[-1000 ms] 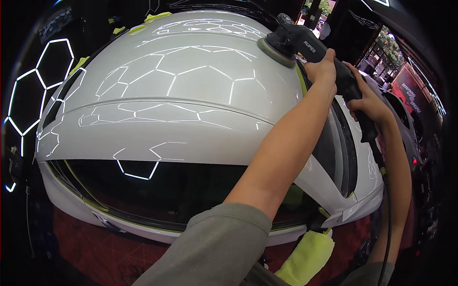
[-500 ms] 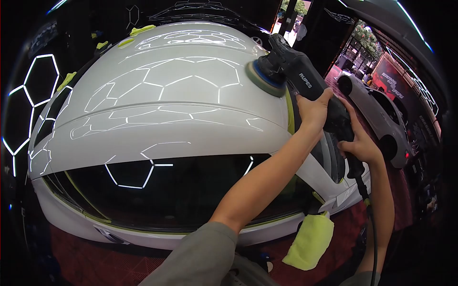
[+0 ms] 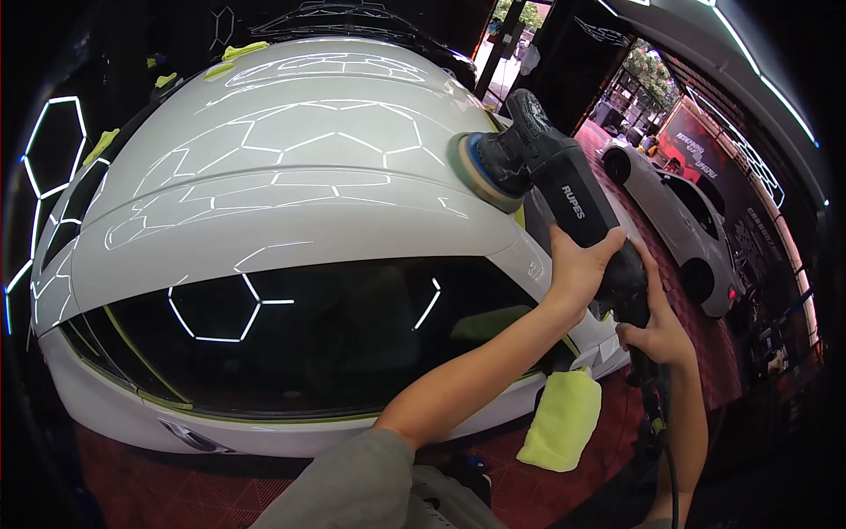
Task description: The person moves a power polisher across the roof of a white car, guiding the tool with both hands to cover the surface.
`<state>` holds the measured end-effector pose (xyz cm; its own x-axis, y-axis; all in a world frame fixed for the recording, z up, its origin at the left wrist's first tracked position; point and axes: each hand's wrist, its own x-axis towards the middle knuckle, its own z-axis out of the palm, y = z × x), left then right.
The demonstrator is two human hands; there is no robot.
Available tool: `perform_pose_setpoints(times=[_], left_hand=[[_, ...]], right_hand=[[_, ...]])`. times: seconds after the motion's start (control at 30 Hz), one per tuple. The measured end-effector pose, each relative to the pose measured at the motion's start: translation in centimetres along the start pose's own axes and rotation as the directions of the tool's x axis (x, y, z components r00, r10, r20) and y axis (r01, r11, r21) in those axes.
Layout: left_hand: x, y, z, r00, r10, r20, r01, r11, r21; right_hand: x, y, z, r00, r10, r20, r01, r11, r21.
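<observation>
Both of my hands hold a black car polisher point(image 3: 577, 189) marked RUPES. My left hand point(image 3: 582, 269) is wrapped round the middle of its body, thumb and fingers closed. Farther back, my right hand point(image 3: 659, 328) grips the rear handle, where a cord point(image 3: 671, 467) runs down beside my forearm. At the front, the round pad point(image 3: 480, 175), with a blue backing, is tilted against the right edge of the white car's roof point(image 3: 308, 207). The dark side window point(image 3: 308, 344) lies below the roof, edged with yellow-green masking tape.
A yellow-green cloth point(image 3: 562, 419) hangs by the car's lower right, above red floor tiles point(image 3: 617, 423). Smaller yellow cloths point(image 3: 101, 145) lie along the far left edge. Another pale car point(image 3: 674, 212) stands at the right, near an open doorway.
The polisher and both hands have shifted down, with the pad now lower along the roof's right edge. The whole view has also turned slightly to the right.
</observation>
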<state>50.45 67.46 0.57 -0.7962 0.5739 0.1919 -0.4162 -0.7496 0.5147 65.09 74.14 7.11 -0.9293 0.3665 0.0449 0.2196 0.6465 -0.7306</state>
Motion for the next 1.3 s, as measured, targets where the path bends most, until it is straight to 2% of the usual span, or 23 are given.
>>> perform_pose_setpoints(times=[0.07,0.1,0.2,0.23,0.27,0.33,0.37,0.43,0.57,0.73,0.8,0.83,0.87,0.93,1.0,1.07,1.23,1.3], left_hand=[[-0.3,-0.7,-0.1,0.999,-0.026,0.042,0.026,1.0,0.0],[-0.3,-1.1,-0.1,0.999,-0.03,0.04,0.029,0.999,0.016],[-0.1,-2.4,0.2,0.999,-0.034,0.026,0.034,0.999,0.006],[0.3,-2.7,0.3,1.0,-0.016,0.024,0.016,1.0,0.014],[0.8,-3.0,0.5,1.0,-0.008,0.026,0.008,1.0,0.011],[1.3,-3.2,0.7,1.0,-0.018,-0.008,0.018,1.0,0.0],[1.8,-3.3,0.8,1.0,-0.014,-0.017,0.014,1.0,0.002],[3.6,-3.5,1.1,0.997,0.035,-0.071,-0.035,0.999,0.002],[7.7,-3.3,1.5,0.985,0.033,-0.169,-0.032,0.999,0.009],[12.8,-2.6,1.8,0.954,0.067,-0.293,-0.06,0.998,0.033],[15.6,-2.4,1.5,0.952,0.056,-0.301,-0.041,0.998,0.054],[17.1,-2.3,1.7,0.918,-0.009,-0.398,0.035,0.998,0.059],[18.2,-2.3,1.6,0.913,-0.005,-0.407,0.034,0.997,0.064],[20.0,-1.8,1.5,0.897,-0.019,-0.443,0.038,0.999,0.035],[21.4,-1.3,1.5,0.899,0.03,-0.437,-0.016,0.999,0.035],[22.6,-0.9,1.7,0.879,-0.014,-0.477,0.036,0.999,0.037],[26.8,-1.2,0.8,0.861,0.056,-0.506,-0.011,0.996,0.09],[28.4,-1.5,0.2,0.857,0.057,-0.512,-0.001,0.994,0.108]], right_hand=[[-0.5,1.6,-0.1,0.999,-0.03,-0.01,0.031,0.998,0.046],[-0.6,1.4,-0.1,1.0,0.002,-0.008,-0.002,0.997,0.072],[-0.6,2.3,-0.8,1.0,-0.013,0.005,0.013,1.0,0.024],[-0.5,1.8,-0.8,0.999,0.043,0.013,-0.044,0.997,0.064],[0.1,2.7,-1.4,0.999,0.037,0.013,-0.037,0.998,0.059],[1.5,4.6,-2.2,0.973,-0.23,0.023,0.23,0.953,-0.197],[1.9,4.9,-2.7,0.972,-0.231,0.032,0.233,0.953,-0.193],[3.3,3.2,-2.8,0.997,-0.07,0.033,0.07,0.997,0.013],[7.2,3.4,-4.0,0.995,-0.076,0.067,0.075,0.997,0.029],[12.8,3.5,-5.1,0.982,-0.154,0.106,0.152,0.988,0.029],[15.1,3.3,-5.3,0.979,-0.171,0.109,0.17,0.985,0.018],[16.1,2.8,-5.7,0.983,-0.139,0.119,0.142,0.99,-0.021],[17.3,3.4,-5.9,0.982,-0.14,0.128,0.142,0.99,-0.014],[19.6,3.8,-5.7,0.954,-0.284,0.101,0.291,0.954,-0.069],[20.9,3.1,-5.9,0.955,-0.271,0.119,0.279,0.959,-0.052],[21.9,2.7,-6.1,0.973,-0.188,0.134,0.187,0.982,0.023],[25.8,3.5,-6.3,0.961,-0.244,0.128,0.248,0.969,-0.016],[26.6,3.2,-6.2,0.972,-0.182,0.149,0.18,0.983,0.023]])
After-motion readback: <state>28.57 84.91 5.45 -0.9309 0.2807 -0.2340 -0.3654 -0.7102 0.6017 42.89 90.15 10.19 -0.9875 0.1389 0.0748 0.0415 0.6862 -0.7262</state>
